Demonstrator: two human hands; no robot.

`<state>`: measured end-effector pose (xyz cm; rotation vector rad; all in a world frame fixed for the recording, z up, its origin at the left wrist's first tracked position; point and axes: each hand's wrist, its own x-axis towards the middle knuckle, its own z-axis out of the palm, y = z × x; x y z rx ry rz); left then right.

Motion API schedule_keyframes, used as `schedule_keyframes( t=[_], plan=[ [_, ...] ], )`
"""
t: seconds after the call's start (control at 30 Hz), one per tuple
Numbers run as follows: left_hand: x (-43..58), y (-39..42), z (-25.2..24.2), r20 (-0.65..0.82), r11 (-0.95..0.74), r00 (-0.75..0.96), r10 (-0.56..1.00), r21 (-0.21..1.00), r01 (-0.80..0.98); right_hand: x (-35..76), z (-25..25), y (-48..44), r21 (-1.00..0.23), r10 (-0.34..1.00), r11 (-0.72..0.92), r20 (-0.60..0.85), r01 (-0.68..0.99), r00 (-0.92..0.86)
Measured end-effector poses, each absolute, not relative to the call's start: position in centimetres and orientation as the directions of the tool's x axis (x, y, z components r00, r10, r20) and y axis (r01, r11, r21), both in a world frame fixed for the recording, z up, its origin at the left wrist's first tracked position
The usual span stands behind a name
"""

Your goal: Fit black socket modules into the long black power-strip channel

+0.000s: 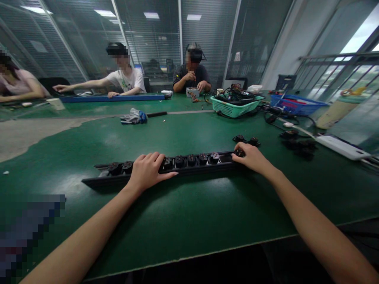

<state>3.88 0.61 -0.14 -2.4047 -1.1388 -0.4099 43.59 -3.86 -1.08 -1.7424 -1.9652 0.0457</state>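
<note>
A long black power strip housing lies across the green table, its open channel facing up. Several black socket modules sit in a row inside it. My left hand grips the housing left of its middle, thumb along the near side and fingers over the far side, hiding part of the row. At the right end, my right hand is closed in a pinch around a black socket module at the channel. Two loose modules lie just beyond that hand.
More black parts lie to the right, near a white power strip. Farther back are a green basket of cables, a blue basket and grey gloves. Three people sit across the table.
</note>
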Motion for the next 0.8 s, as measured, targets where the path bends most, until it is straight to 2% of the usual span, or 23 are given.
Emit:
schedule_keyframes(
  t=[0.17, 0.4, 0.63, 0.8],
  plan=[
    [3.87, 0.59, -0.1, 0.442, -0.56, 0.623, 0.646, -0.28, 0.78, 43.76, -0.59, -4.13, -0.289, 0.944, 0.188, 0.317, 0.939, -0.092],
    [3.89, 0.62, -0.14, 0.447, -0.559, 0.625, 0.64, -0.287, 0.778, 43.61, -0.22, -4.45, -0.31, 0.965, 0.134, 0.257, 0.941, -0.053],
    [3.9, 0.59, -0.1, 0.447, -0.563, 0.62, 0.645, -0.271, 0.781, 43.31, -0.12, -4.44, -0.294, 0.965, 0.129, 0.257, 0.947, -0.052],
    [3.9, 0.61, -0.06, 0.451, -0.56, 0.617, 0.645, -0.271, 0.783, 43.71, -0.08, -4.51, -0.219, 0.964, 0.052, 0.267, 0.974, 0.008]
  ],
)
